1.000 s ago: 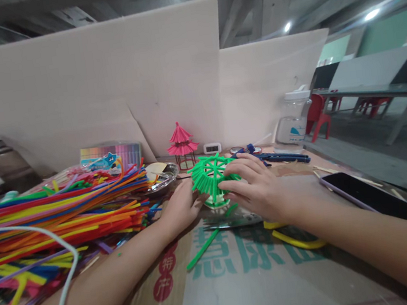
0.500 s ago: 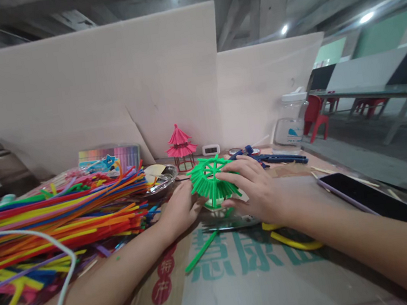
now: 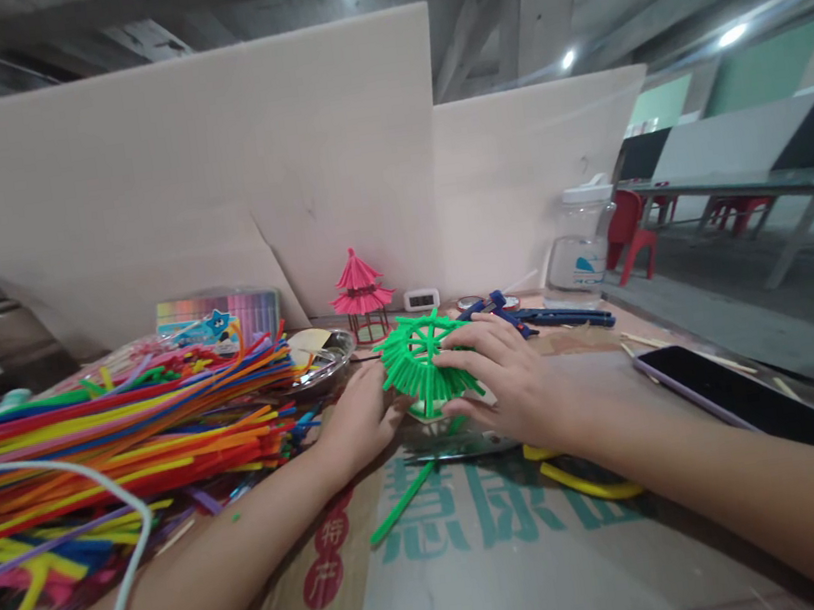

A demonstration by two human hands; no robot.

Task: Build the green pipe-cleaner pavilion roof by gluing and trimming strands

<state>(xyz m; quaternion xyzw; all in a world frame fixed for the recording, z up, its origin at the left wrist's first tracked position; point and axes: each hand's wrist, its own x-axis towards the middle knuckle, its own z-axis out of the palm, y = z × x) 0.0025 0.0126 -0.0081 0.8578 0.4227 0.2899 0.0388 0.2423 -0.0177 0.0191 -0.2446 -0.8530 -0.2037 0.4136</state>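
A green roof-shaped piece made of pipe cleaners sits in the middle, its strips fanning down from an open ring crossed by spokes. My right hand grips its right side, with the fingers curved over the strips and the thumb low at the front. On the left, my left hand closes against the lower edge; its fingertips are partly hidden behind the green strips. Under the piece are a pale base and a shiny round plate. One loose green pipe cleaner lies in front.
Bundles of coloured pipe cleaners cover the left side, crossed by a white cable. Behind stand a pink pagoda model, a small clock and a clear bottle. At right lie blue-handled tools and a phone.
My right hand's fingers have shifted slightly over the green strips on the right side. My left hand and the green piece stay almost where they were.
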